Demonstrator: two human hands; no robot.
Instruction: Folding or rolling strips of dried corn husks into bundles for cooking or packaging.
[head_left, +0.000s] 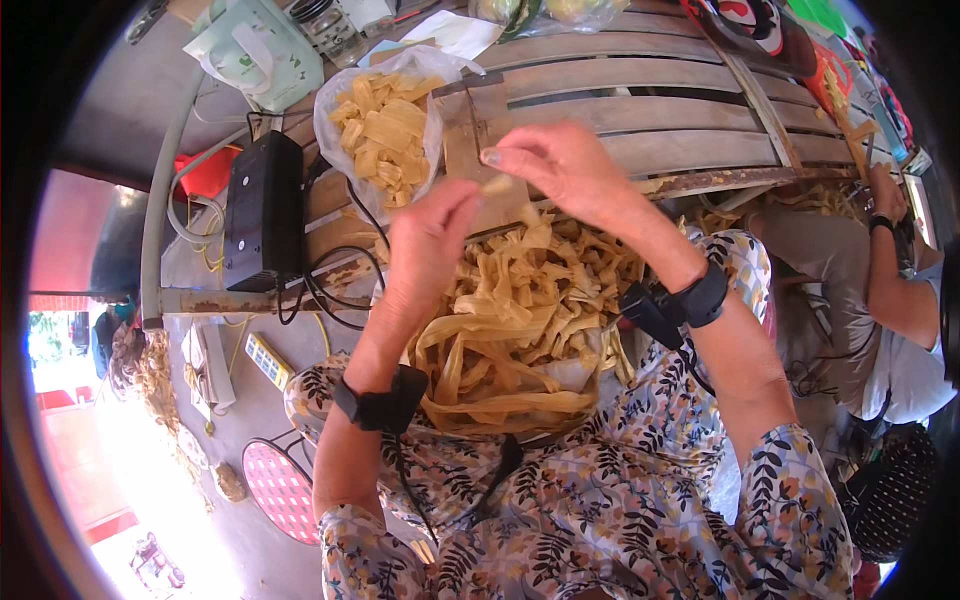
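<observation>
My left hand is raised over my lap, its fingertips pinching a small, blurred yellow strip piece. Just to the right, my right hand is bent inward with thumb and fingers close together; whether they hold anything is unclear. Below both hands, a heap of long, folded yellow-tan strips fills a container on my lap, its rim mostly hidden. Beyond my left hand, a clear plastic bag stands open on the slatted table, holding short, flat yellow pieces.
A black box-shaped device with looping cables sits at the left on the slatted wooden table. Behind it are a pale green bag and a glass jar. A pink-topped stool stands lower left. At right sits another person.
</observation>
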